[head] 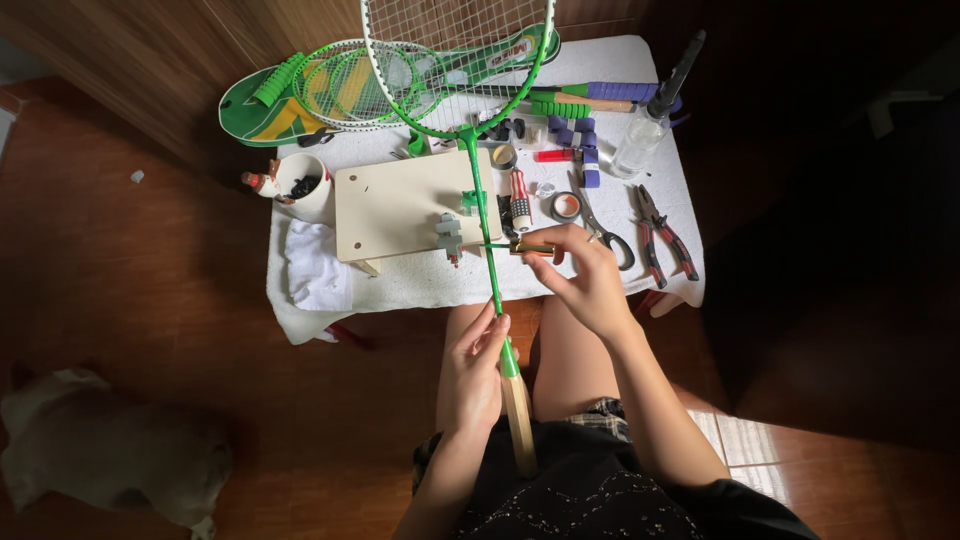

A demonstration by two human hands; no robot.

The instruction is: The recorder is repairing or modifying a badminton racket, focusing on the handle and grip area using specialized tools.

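The left hand (478, 362) is closed around the racket (487, 240) just above its handle; the right hand (580, 275) pinches a small tool (528, 246) against the shaft higher up; the racket should be kept steady

Two hands are at work: the left hand (473, 372) and the right hand (585, 275). I count three green rackets, one held (470, 135) and two more (345, 85) stacked on a cover. Two pliers (662, 238) lie beside one pair of scissors (603, 232). There are two tape rolls (566, 207), one clear bottle (640, 135), one white cup (303, 185), one wooden board (400, 205), and one dog (110, 450) on the floor.
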